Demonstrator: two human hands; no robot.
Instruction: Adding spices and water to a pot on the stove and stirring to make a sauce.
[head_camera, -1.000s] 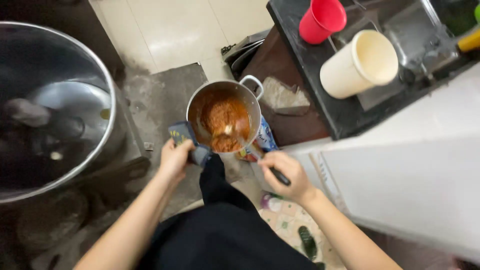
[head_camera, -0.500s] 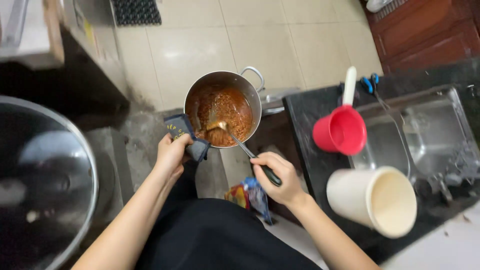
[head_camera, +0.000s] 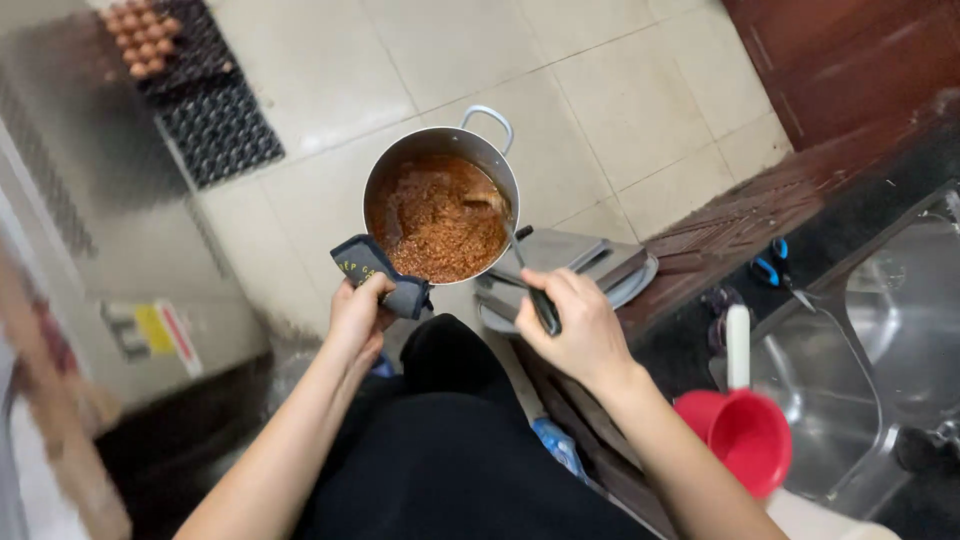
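Tiled floor (head_camera: 620, 110) bears black mat (head_camera: 215, 120); counter (head_camera: 850, 230) bears scissors (head_camera: 775, 268)

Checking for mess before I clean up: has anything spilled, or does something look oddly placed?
No spill shows. Oddly, the pot of red-brown food is held in mid-air over the floor, left hand gripping it through a cloth, right hand on the spoon.

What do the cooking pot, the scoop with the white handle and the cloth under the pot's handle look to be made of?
The pot looks like bare metal, probably aluminium or steel: dull silver wall, shiny loop handle. The red scoop looks like moulded plastic, glossy and evenly coloured. The cloth pad in the left hand seems to be a thick dark fabric, soft and folded. The right hand grips a dark-handled spoon.
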